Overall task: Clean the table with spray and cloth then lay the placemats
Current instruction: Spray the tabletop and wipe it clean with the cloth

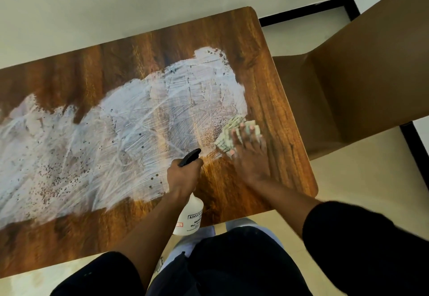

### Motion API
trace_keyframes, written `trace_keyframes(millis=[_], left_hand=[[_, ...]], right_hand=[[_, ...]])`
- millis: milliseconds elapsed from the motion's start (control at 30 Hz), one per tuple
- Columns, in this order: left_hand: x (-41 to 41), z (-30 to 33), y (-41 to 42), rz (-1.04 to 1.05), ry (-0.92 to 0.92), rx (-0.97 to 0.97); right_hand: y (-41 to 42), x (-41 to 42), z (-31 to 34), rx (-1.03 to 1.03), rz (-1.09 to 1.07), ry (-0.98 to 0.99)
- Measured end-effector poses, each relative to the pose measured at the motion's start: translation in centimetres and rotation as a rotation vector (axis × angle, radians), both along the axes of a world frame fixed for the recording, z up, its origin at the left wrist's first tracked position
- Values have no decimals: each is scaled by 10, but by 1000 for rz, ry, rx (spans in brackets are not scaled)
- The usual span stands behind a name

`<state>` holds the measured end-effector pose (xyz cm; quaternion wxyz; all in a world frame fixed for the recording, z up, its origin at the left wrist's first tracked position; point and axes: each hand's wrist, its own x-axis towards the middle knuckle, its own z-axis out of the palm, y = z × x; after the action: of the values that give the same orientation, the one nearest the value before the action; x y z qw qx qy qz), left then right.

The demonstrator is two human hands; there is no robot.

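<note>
Nearest the camera were the person's dark trousers (232, 263) and two dark sleeves, one on each arm, with pale floor (287, 230) showing below the counter edge. One spray bottle (189, 216), white with a black trigger head, was hanging just past the near edge of the counter (232, 40). The left hand (183, 175) was curled round its neck, with the nozzle pointing out over the wood. The label was partly covered by the wrist; I could make out "KISSAN" on the top line and something starting with "MUM" under that, and the rest was too small to read.

A bit further out, the right hand (249, 156) was pressing flat, fingers spread, on one cloth (232, 134), a pale green checked thing lying near the right end of the counter. So the two hands were apart, each busy with its own item.

Beyond them, one big white smear (116, 137) of streaky foam covered most of the middle and left of the brown wood-grain top, with dark speckles through it.

To the right, past the counter, stood one brown chair (348, 75), and behind that a white wall with black skirting (306, 13).
</note>
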<state>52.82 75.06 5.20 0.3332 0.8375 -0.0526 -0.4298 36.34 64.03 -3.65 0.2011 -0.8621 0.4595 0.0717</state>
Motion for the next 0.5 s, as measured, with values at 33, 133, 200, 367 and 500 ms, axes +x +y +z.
trace_keyframes(millis=[33, 133, 200, 367, 500], left_hand=[[0, 1, -1, 13, -10, 7], [2, 2, -4, 35, -9, 30], [4, 2, -5, 40, -8, 31], [7, 0, -9, 80, 3, 15], [5, -1, -9, 68, 8, 10]], right_hand=[[15, 3, 0, 10, 73, -10], [43, -2, -7, -9, 268, -80], [35, -11, -10, -30, 363, -67], [-21, -15, -4, -22, 206, -40], [-75, -7, 1, -32, -79, -28]])
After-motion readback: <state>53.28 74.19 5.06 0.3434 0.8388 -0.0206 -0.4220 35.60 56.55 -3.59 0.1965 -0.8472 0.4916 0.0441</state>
